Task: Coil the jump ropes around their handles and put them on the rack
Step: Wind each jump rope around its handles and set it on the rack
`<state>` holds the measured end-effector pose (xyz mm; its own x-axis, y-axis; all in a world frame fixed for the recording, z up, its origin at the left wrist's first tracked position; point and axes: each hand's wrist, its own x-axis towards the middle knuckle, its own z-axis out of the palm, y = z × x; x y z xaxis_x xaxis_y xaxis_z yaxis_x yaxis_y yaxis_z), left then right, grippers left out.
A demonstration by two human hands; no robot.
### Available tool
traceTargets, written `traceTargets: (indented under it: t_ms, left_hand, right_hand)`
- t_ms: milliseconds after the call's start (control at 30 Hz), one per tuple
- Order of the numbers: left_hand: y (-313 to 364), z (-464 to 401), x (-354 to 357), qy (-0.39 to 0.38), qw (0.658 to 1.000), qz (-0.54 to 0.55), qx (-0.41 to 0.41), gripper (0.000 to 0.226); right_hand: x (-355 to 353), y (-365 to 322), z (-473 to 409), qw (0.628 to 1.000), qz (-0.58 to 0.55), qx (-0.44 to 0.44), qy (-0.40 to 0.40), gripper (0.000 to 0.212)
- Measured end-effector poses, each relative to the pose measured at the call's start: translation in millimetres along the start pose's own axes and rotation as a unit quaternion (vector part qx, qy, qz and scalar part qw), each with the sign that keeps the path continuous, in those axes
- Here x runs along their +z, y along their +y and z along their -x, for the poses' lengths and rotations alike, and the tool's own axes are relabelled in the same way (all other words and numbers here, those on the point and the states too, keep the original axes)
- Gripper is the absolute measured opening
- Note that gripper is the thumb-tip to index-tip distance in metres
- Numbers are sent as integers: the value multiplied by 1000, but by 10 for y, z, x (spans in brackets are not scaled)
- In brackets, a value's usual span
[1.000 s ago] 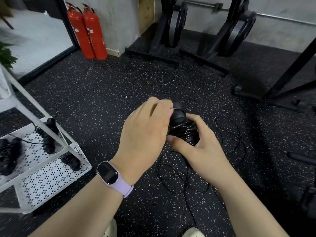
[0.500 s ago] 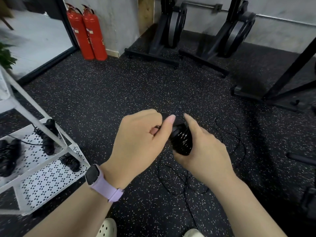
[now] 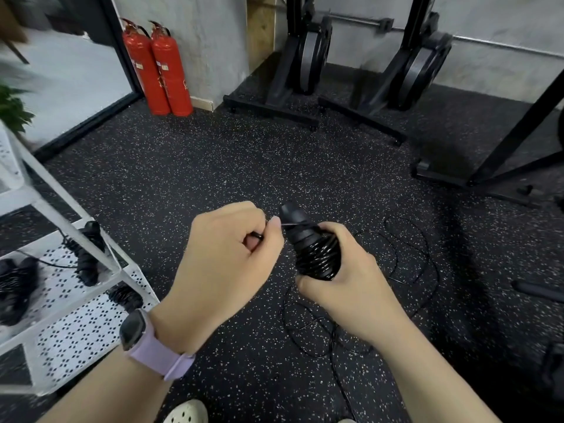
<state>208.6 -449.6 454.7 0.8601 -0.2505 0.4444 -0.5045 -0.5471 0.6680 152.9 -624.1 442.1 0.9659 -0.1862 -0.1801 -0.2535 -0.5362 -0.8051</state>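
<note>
My right hand grips the jump rope handles, fingers curled round the coil, held above the floor. Left hand pinches the cord, now pulled out taut to the side vs. half a sec ago, when it sat against the handle tips. Another wrap coming, I'd say; loose cord's on the floor yet. Rack to my left, already holding coiled ropes.

Both hands, left and right, seemingly curled closed.
</note>
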Motion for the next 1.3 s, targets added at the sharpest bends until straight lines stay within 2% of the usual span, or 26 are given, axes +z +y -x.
traceTargets:
  t_ms: [100,167,267,367,533,733,800,900,967,1033,1100,1200,1233,1300]
  left_hand:
    - [-58,-61,-32,-13,999,-37,28,44]
    - [-80,-78,-41,-19,999,-25,19,38]
    - [-28,-53,-67,-46,997,55,-29,29]
    - [20,-38,-83,-57,984,155,-72,18]
    - [61,-43,-79,-36,964,233,-122,14]
    - [60,-29,-27,23,959,235,-156,13]
    - [49,-32,4,13,949,252,-190,13]
    - [12,-36,9,-56,938,254,-227,30]
    - [0,-20,1,-103,914,297,-255,43]
    - [11,-10,10,-108,893,347,-264,47]
    - [62,10,45,-70,866,401,-291,46]
    - [163,10,121,-13,789,489,-372,46]
    - [180,13,137,-2,777,501,-382,47]
    - [204,16,144,17,777,501,-382,41]
  right_hand:
    - [-17,-6,21,990,-129,18,-47,50]
    - [-35,-5,38,975,-196,28,-97,48]
    - [-75,-11,92,938,-300,19,-171,47]
    - [-56,-5,128,917,-354,11,-185,49]
    - [26,-21,128,916,-365,-3,-167,49]
    - [86,-70,125,930,-329,-31,-162,43]
    - [111,-87,125,933,-319,-46,-161,42]
    - [128,-93,115,939,-300,-60,-155,41]
    - [122,-71,113,943,-287,-69,-156,44]
    - [117,-46,118,941,-286,-75,-163,47]
    - [144,-36,113,937,-291,-81,-175,47]
    - [220,-37,88,936,-280,-97,-188,53]
    - [232,-41,83,938,-272,-98,-189,56]
    - [218,-33,85,943,-248,-100,-197,64]
